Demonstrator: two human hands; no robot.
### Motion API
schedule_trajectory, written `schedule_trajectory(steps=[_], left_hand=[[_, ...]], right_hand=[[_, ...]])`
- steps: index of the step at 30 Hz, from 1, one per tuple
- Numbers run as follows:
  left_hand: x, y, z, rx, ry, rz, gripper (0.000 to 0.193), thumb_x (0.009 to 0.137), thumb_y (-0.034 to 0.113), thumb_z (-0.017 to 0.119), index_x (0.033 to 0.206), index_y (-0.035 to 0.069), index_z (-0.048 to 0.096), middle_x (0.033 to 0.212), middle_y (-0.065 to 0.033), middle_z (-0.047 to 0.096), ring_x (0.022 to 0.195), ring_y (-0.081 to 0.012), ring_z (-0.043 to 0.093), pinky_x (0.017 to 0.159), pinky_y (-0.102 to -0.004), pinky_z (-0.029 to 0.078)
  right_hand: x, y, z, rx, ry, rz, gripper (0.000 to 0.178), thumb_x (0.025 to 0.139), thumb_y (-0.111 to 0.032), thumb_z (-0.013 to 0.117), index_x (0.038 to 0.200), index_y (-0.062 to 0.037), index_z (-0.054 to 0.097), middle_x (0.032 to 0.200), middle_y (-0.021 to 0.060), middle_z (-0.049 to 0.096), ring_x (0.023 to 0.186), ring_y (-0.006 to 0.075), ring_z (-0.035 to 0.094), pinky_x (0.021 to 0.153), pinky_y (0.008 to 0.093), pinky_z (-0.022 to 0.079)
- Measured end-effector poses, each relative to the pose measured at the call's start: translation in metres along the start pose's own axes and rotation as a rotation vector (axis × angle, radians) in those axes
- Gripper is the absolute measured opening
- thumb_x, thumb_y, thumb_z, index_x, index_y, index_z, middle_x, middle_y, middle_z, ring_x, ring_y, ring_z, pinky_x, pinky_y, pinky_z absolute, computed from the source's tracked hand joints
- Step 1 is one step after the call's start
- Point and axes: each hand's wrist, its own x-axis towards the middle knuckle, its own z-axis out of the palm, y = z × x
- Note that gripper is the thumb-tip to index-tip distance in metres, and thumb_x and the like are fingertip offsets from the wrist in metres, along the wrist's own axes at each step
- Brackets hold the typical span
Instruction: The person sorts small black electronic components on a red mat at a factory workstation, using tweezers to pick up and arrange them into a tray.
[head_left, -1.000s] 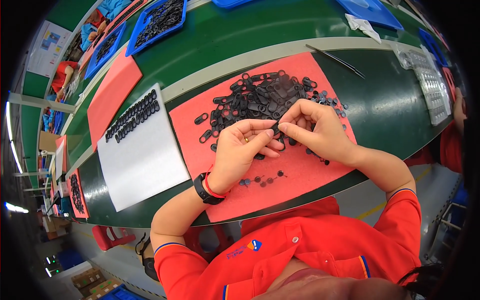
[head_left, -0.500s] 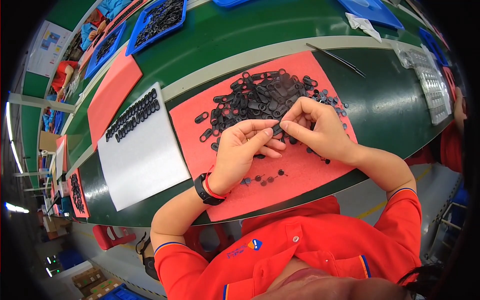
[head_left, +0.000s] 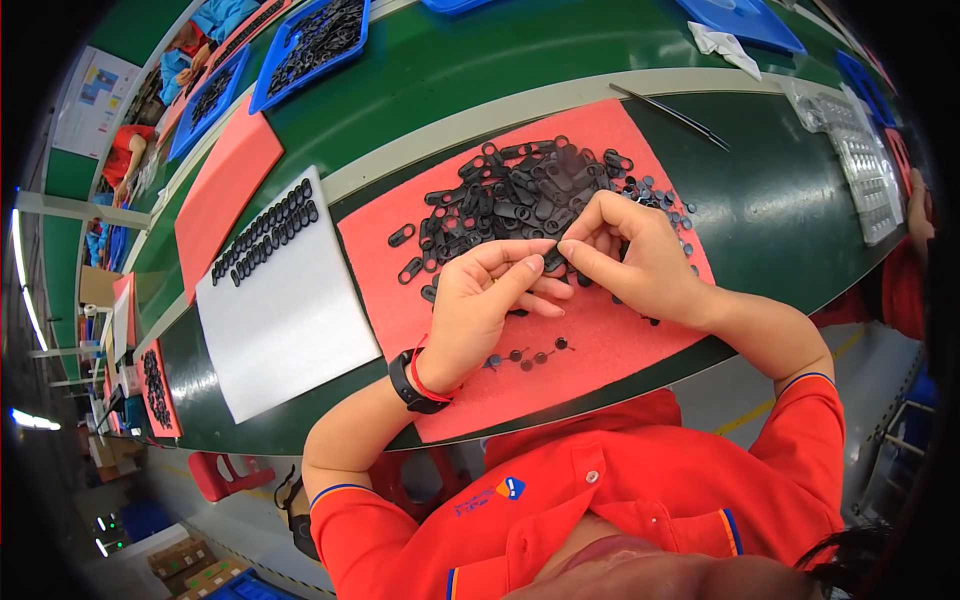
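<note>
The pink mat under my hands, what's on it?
A heap of black parts, with small discs beside it and nearer you. Whatever your left hand and right hand cover is hidden.

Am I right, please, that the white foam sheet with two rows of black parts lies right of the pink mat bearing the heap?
Not quite: the head view shows the white foam sheet with two rows of black parts lying to the left of the pink mat bearing the heap.
</note>
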Motion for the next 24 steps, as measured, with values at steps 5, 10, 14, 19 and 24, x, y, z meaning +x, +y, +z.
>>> schedule_trajectory(steps=[5, 10, 14, 19, 24], left_hand=[[-0.0001, 0.0001, 0.0023, 0.046, 0.011, 0.026, 0.023, 0.091, 0.005, 0.052, 0.11, -0.006, 0.056, 0.09, -0.0162, 0.065, 0.082, -0.0211, 0.067, 0.066, -0.0257, 0.056], [0.0, -0.0014, 0.0029, 0.053, 0.024, 0.032, 0.021, 0.089, 0.004, 0.054, 0.108, -0.006, 0.056, 0.085, -0.0136, 0.065, 0.075, -0.0167, 0.065, 0.065, -0.0247, 0.055], [-0.0005, -0.0017, 0.0014, 0.057, 0.02, 0.021, 0.02, 0.089, 0.003, 0.054, 0.107, -0.006, 0.057, 0.083, -0.0123, 0.064, 0.072, -0.0152, 0.064, 0.065, -0.0245, 0.055], [0.0, -0.0002, 0.0024, 0.052, 0.011, 0.022, 0.017, 0.088, 0.001, 0.054, 0.103, -0.008, 0.058, 0.082, -0.0117, 0.064, 0.069, -0.0134, 0.064, 0.06, -0.0235, 0.055], [-0.0031, 0.0002, 0.0022, 0.075, 0.022, 0.052, 0.017, 0.088, 0.001, 0.054, 0.102, -0.006, 0.059, 0.081, -0.0107, 0.065, 0.066, -0.0123, 0.063, 0.059, -0.022, 0.053]], right_hand=[[-0.001, 0.0003, 0.002, -0.032, 0.007, -0.006, 0.011, 0.083, -0.007, 0.064, 0.08, -0.002, 0.055, 0.066, -0.0016, 0.057, 0.056, 0.0014, 0.048, 0.049, 0.0176, 0.036], [-0.0022, -0.0002, 0.0031, -0.038, 0.011, -0.023, 0.011, 0.082, -0.007, 0.064, 0.078, -0.0023, 0.055, 0.066, -0.0011, 0.057, 0.055, 0.0013, 0.048, 0.048, 0.0174, 0.035], [-0.0026, -0.0019, 0.0039, -0.031, 0.003, -0.044, 0.012, 0.081, -0.006, 0.065, 0.077, -0.0025, 0.054, 0.065, -0.0013, 0.055, 0.054, 0.0013, 0.047, 0.047, 0.0176, 0.035], [-0.0042, -0.0036, 0.003, -0.07, 0.004, -0.051, 0.014, 0.08, -0.006, 0.066, 0.076, -0.0026, 0.053, 0.064, -0.0019, 0.053, 0.052, 0.0014, 0.045, 0.046, 0.018, 0.034], [-0.0039, -0.0065, 0.0015, -0.077, -0.008, -0.072, 0.014, 0.079, -0.007, 0.066, 0.078, -0.0024, 0.053, 0.064, -0.0021, 0.053, 0.051, 0.0013, 0.043, 0.046, 0.0178, 0.033]])
